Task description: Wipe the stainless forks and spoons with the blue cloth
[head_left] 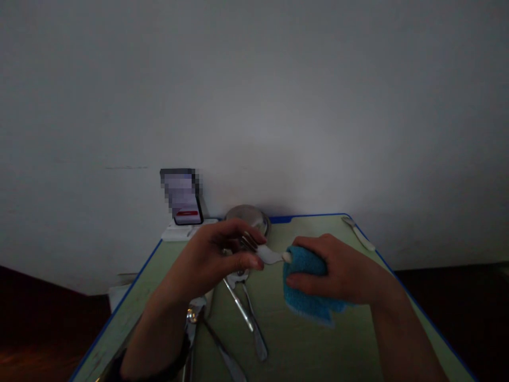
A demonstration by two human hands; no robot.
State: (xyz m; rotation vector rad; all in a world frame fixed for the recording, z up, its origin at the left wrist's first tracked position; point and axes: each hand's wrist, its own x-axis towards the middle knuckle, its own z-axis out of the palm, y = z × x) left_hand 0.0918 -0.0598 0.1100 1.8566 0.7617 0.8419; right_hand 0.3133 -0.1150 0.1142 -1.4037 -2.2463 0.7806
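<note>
My left hand [222, 254] is closed on a piece of cutlery with a white handle [270, 255]; its metal end is pinched between thumb and fingers. My right hand [338, 270] grips a blue cloth [308, 289], and the cloth is wrapped round the tip of the white handle. Both hands hover over a green table [302, 339] with a blue edge. Below them lie several metal spoons and forks [246, 313] on the table.
A steel bowl [248, 216] stands at the table's far edge by the wall. A phone [183, 199] leans upright on a white stand at the back left. One more white-handled utensil [360, 233] lies at the far right corner.
</note>
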